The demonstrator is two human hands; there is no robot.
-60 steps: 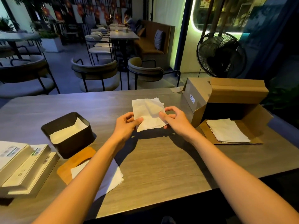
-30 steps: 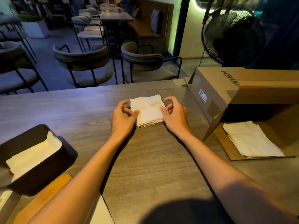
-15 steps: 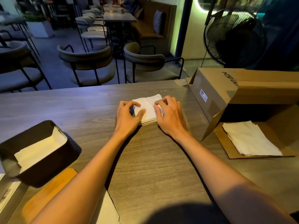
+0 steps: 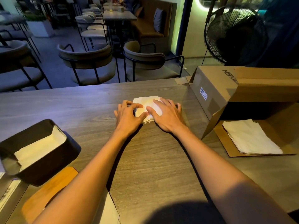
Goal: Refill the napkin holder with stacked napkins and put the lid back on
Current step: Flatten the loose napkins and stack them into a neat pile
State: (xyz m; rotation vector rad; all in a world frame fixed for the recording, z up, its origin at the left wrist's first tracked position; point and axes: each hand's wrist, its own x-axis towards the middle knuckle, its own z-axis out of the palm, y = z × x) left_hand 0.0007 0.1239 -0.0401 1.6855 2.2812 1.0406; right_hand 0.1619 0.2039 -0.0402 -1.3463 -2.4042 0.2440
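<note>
A small stack of white folded napkins point(image 4: 145, 102) lies on the wooden table point(image 4: 153, 159) in front of me. My left hand point(image 4: 128, 116) curls around its left edge, thumb on top. My right hand point(image 4: 166, 114) lies flat over its right half, fingers spread, pressing down. At the left stands the black napkin holder point(image 4: 48, 160), lid off, with white napkins point(image 4: 38, 147) inside. Its wooden lid point(image 4: 48, 193) lies flat on the table just in front of the holder, partly under my left forearm.
An open cardboard box point(image 4: 226, 88) lies on its side at the right, with more napkins point(image 4: 252, 138) on its lower flap. Loose white paper point(image 4: 106, 209) lies under my left arm. Chairs point(image 4: 87, 62) stand beyond the table's far edge, and a black fan point(image 4: 234, 34) behind the box.
Two seconds ago both hands held the napkins up off the table. They then laid them down, and my right hand slid from the stack's side onto its top, flattening it.
</note>
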